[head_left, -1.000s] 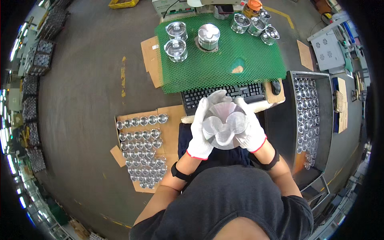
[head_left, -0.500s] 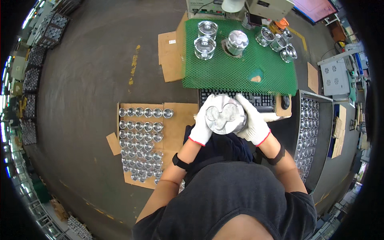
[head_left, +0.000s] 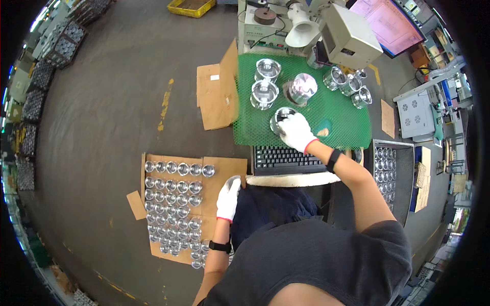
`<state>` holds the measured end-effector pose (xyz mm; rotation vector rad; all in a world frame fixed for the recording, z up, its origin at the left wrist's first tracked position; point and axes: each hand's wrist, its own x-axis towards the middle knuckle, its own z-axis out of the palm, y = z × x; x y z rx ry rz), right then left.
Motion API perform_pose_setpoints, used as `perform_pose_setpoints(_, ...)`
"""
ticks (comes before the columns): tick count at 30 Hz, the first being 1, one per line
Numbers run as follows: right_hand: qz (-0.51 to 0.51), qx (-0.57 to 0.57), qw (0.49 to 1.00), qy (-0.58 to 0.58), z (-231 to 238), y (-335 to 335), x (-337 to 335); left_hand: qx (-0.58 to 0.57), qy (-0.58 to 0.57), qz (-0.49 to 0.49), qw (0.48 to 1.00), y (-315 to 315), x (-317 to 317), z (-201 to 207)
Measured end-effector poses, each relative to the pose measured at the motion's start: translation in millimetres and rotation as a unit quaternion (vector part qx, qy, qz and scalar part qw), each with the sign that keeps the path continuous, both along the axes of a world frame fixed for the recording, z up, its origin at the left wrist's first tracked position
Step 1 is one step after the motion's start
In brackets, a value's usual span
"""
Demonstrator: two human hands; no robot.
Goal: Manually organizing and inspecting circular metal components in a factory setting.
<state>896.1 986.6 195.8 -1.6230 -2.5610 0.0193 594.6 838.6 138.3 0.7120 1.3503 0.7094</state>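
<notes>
My right hand [head_left: 296, 132] in a white glove is closed on a shiny metal piston [head_left: 278, 122] at the front of the green mesh mat [head_left: 250, 130]. The hand covers the piston's right side. Behind it stands another piston [head_left: 304, 85], crown up, on a small base, with two more pistons [head_left: 264, 95] to its left. My left hand [head_left: 228, 200], also gloved, hangs low in front of the cardboard sheet, left of my lap. Its fingers point forward, stretched out, and nothing shows in them.
A black keyboard [head_left: 288, 160] lies below the mat. Several pistons stand in rows on cardboard [head_left: 224, 171] at the left; a grey bin [head_left: 403, 146] of pistons is at the right. Beyond the mat are a lamp [head_left: 302, 33], a beige box-shaped device [head_left: 352, 38] and a monitor [head_left: 393, 23].
Both hands held a piston in front of me before. My right hand is now forward with a piston at the mat; my left hand has let go and dropped back to the left. The view has shifted.
</notes>
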Motion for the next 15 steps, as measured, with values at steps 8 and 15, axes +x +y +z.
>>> perform_pose_setpoints(8,-0.058,0.014,0.995,0.075,1,26,-12,0.014,0.016,-0.022,1.0,26,30,-7)
perform_pose_setpoints(15,0.108,0.018,0.988,0.107,54,-18,62,-0.026,0.03,-0.06,0.997,59,76,15)
